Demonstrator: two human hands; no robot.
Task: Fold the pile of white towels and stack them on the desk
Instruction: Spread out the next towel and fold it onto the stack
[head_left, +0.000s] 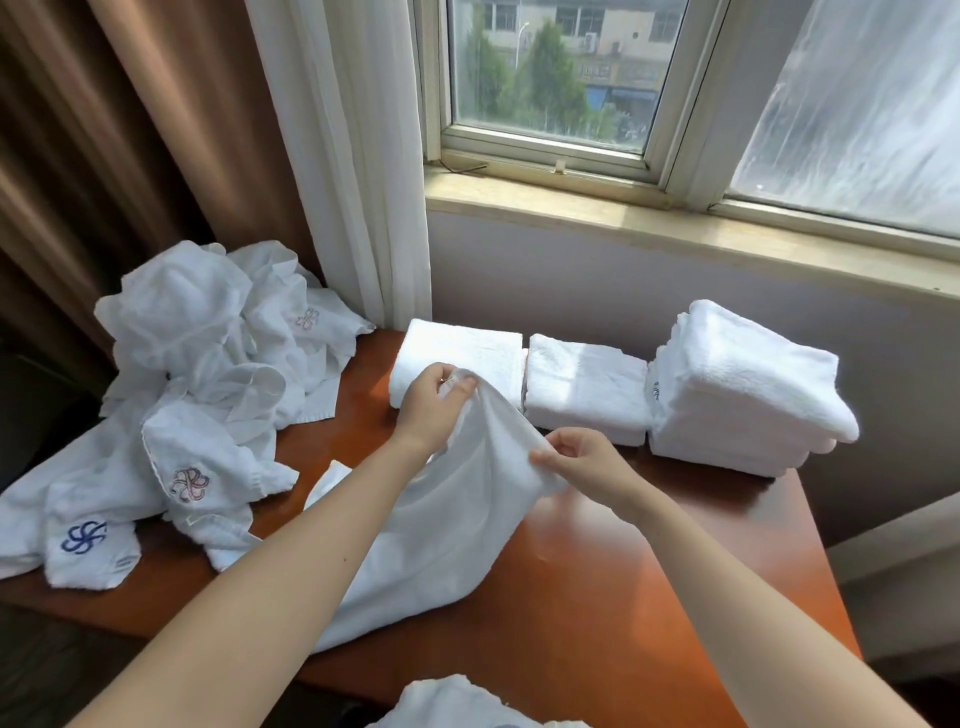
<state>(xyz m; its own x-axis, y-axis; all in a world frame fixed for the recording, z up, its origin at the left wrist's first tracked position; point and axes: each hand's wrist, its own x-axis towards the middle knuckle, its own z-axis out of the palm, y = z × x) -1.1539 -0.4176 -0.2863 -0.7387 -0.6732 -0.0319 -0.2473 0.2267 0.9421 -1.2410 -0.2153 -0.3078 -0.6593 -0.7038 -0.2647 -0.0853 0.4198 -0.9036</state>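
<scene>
Towel in hand: you are holding it above the middle of the desk, and its lower part is trailing across the wood toward the near left edge. Your left hand is pinching the raised edge between thumb and fingertips, just in front of the left folded stack. Your right hand is pinching the same edge lower down and to the right.

The desk is showing a glossy reddish-brown top and is standing against a pale wall under a stone sill. Daylight is coming through the window. A sheer white curtain is hanging at the back left corner of the desk, with a brown curtain beside it.

Along the wall the left folded stack, a middle stack and a taller right stack are sitting side by side, touching. The unfolded pile is covering the left end of the desk; a blue emblem and a pink emblem are showing on two of its towels. Another white cloth is peeking in at the bottom edge. Your left forearm is crossing in front of the trailing part of the towel.

The towel is looking plain white, thin and soft, and it is draping in loose folds from the pinched edge.
</scene>
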